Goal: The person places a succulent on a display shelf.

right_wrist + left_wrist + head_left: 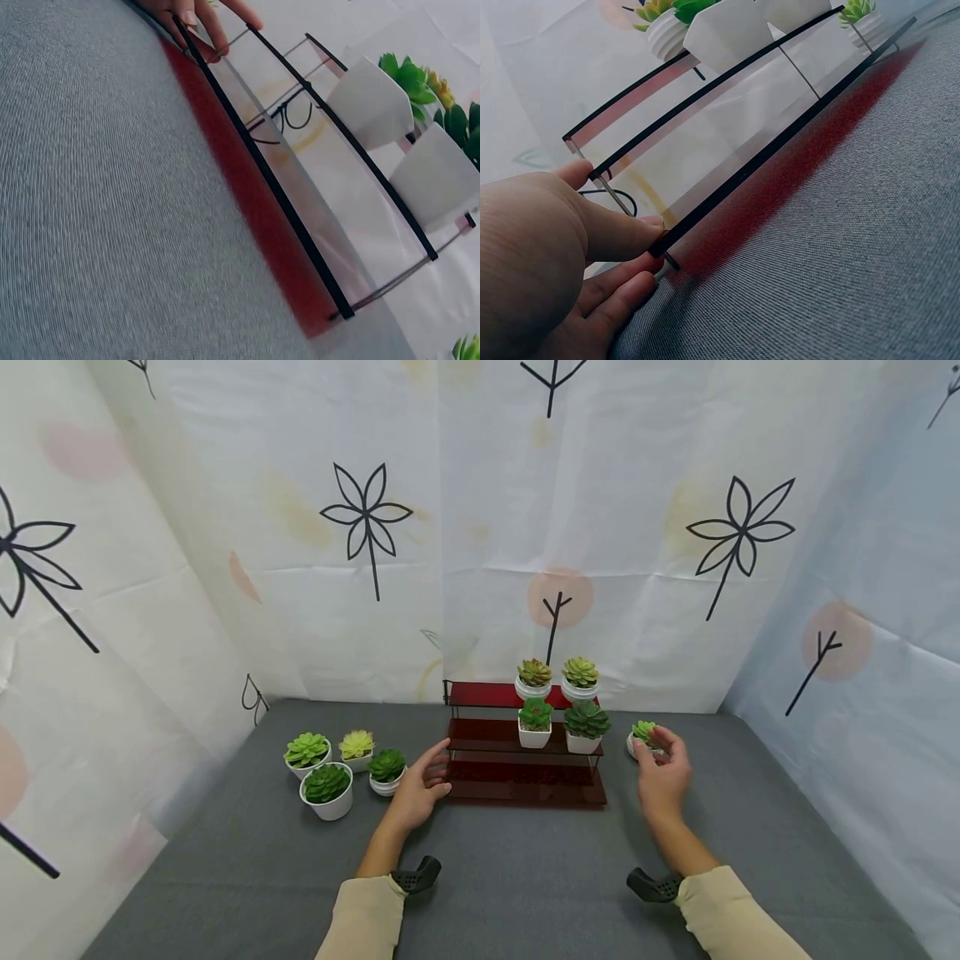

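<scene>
Grey tabletop (517, 877), far edge: rack (487, 792) pinched by left hand (418, 787); pots (534, 739) could be toppled by tugging; hold of right hand (666, 781) unclear.

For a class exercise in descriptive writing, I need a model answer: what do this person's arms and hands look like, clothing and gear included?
The left sleeve and right sleeve are plain beige. The left hand and right hand wear no gloves. A black left wrist camera and matching right wrist camera jut out beside the cuffs. No cables show.
</scene>
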`<state>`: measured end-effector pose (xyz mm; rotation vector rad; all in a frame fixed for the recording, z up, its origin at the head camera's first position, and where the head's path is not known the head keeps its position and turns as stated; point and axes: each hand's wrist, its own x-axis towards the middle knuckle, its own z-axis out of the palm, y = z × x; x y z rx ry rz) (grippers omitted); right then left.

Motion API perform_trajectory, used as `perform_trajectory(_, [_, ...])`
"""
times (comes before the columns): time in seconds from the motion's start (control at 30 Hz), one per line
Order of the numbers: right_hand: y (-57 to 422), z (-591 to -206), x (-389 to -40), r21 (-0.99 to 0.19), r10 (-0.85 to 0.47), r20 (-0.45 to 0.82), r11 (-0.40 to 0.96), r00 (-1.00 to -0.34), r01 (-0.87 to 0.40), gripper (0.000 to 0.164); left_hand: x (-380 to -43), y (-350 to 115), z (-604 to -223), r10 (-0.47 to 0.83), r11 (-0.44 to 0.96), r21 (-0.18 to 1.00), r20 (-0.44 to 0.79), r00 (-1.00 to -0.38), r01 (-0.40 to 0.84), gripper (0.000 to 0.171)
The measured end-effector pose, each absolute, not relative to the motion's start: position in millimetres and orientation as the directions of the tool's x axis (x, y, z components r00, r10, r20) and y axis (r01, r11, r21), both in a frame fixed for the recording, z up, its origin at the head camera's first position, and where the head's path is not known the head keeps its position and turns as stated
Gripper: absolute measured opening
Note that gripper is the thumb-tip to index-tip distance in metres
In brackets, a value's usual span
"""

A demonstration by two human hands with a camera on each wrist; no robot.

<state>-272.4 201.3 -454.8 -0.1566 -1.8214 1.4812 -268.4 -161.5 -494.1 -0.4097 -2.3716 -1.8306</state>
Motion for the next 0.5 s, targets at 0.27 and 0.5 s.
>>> perform_trajectory(0.27, [213.9, -456.6, -270.5, -0.897, 0.640, 0.439, 0.353, -0.631, -0.267, 0.040, -267.9, -160.1, -494.1, 0.140, 0.235, 0.933, 0.246, -0.959, 0.274, 0.075])
perform_trajectory(0.5, [223.4, -462.3, -271.0, -0.909, 0.657, 0.410, 0.353, -0.633, -0.222, 0.049, -267.8, -160.9, -494.0, 0.134, 0.250, 0.929, 0.247, -0.960, 0.274, 0.075])
